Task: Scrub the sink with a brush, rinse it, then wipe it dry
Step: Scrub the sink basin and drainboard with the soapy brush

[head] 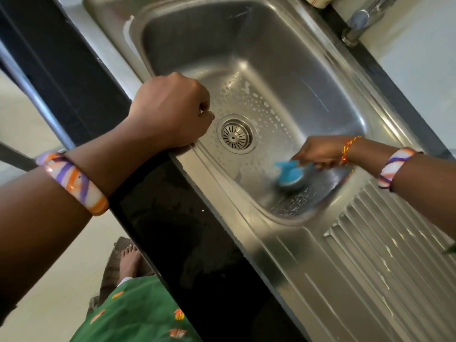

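Scrubbing brush (290,175), blue with a blurred head, pressed to the wet floor of the steel sink (283,77) near its right wall, its handle gripped by the curled fingers of the right hand (318,151). Strainer drain (236,135) lies just left of it. Left hand (170,112), fingers curled and holding nothing, rests on the sink's front rim beside the black counter (172,218). Ribbed drainboard (385,243) at right; tap (362,21) behind.

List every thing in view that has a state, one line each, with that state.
sink: wet, soapy droplets on the floor
drain strainer: seated, uncovered
brush: head down in the basin corner, blurred
right hand: grips the brush
left hand: curled, rests on the sink rim
tap: no water seen
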`<state>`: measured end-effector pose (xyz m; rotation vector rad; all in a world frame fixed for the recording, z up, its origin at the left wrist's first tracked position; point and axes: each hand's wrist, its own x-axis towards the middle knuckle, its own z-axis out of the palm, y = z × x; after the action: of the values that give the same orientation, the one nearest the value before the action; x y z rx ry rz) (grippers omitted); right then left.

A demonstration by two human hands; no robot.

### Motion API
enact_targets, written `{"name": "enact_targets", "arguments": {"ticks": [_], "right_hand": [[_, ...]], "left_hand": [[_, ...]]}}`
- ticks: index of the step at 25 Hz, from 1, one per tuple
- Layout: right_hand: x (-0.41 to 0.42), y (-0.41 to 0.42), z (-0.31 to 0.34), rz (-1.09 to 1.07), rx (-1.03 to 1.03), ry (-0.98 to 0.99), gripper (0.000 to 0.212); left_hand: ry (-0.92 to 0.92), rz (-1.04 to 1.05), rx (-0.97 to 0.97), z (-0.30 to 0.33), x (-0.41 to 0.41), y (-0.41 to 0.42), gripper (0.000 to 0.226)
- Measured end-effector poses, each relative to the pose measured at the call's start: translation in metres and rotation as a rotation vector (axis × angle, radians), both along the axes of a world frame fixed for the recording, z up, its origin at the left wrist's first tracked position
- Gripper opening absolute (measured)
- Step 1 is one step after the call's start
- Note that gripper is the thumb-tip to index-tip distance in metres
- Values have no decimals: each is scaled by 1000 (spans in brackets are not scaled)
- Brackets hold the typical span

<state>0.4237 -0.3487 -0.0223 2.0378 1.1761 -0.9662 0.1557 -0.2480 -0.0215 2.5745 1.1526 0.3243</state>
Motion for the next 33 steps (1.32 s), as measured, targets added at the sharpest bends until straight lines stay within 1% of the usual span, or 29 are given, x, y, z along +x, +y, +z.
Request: {"name": "enact_targets", "arguments": {"ticks": [1,2,3,4,5,7,8,9,10,11,12,13,14,15,16,17,18,19,20,21,23,24,25,27,28,29,30,32,33], "right_hand": [[16,5,5,185,58,-222,25],[22,6,8,312,67,-356,29],[16,5,6,402,62,-349,30],[-3,-1,1,426,41,-219,29],[-28,-7,-3,370,-30,-34,27],[-57,-19,-4,-26,-119,322,27],[-50,-22,-2,-83,-107,346,29],[-30,-19,0,-62,-58,277,28],[-8,-10,4,8,24,92,28],[14,-6,9,174,67,-186,29],[24,-5,14,314,81,-383,31],[20,-5,13,398,92,-435,32],[4,-8,8,429,87,-335,32],[-20,-15,4,375,60,-134,31],[-44,-21,2,224,17,104,30],[-62,-27,6,-10,-60,325,29],[-66,-33,13,-120,-90,451,29],[-54,-33,21,-145,-76,475,28],[-28,-28,26,-127,-31,396,29],[-7,-18,38,-52,51,200,31],[26,-8,60,238,158,-279,35],[25,-10,65,304,141,-339,36],[12,-14,67,277,99,-210,33],[-25,-20,68,-96,-94,227,29],[-31,-20,69,-239,-121,325,29],[-26,-17,68,-242,-109,321,28],[-10,-13,71,-180,-61,219,28],[8,-3,80,137,82,-179,31],[7,-4,82,92,129,-225,31]], "left_hand": [[-1,4,2,-1,-1,0,25],[-1,2,2,-1,-1,0,24],[-3,-1,0,-1,-1,0,24],[-7,-5,-5,-1,0,0,23],[-7,-4,-8,-1,0,0,23],[6,0,-7,-1,0,1,24],[9,-2,-10,-1,0,2,24],[7,-7,-15,-1,1,2,24],[4,-11,-16,-1,1,2,23],[2,-13,-11,-1,0,2,23],[5,-16,-8,-2,0,1,23],[5,-16,-8,-1,0,1,23],[3,-14,-14,-1,0,1,24],[4,-10,-22,-1,0,1,23],[6,-6,-25,-1,1,2,23],[13,-7,-25,-2,1,2,23],[17,-11,-24,-2,2,2,23],[15,-14,-25,-2,2,3,23],[13,-18,-28,-2,2,3,23],[12,-21,-30,-2,2,3,23],[9,-19,-28,-3,1,2,24],[8,-19,-22,-3,2,2,24],[5,-22,-19,-2,2,2,23],[2,-29,-18,-3,2,3,24],[5,-33,-18,-3,2,3,24],[7,-34,-17,-2,1,3,23],[8,-34,-13,-1,1,3,23],[2,-27,-3,1,1,1,24],[0,-24,-1,1,1,1,24]]}}
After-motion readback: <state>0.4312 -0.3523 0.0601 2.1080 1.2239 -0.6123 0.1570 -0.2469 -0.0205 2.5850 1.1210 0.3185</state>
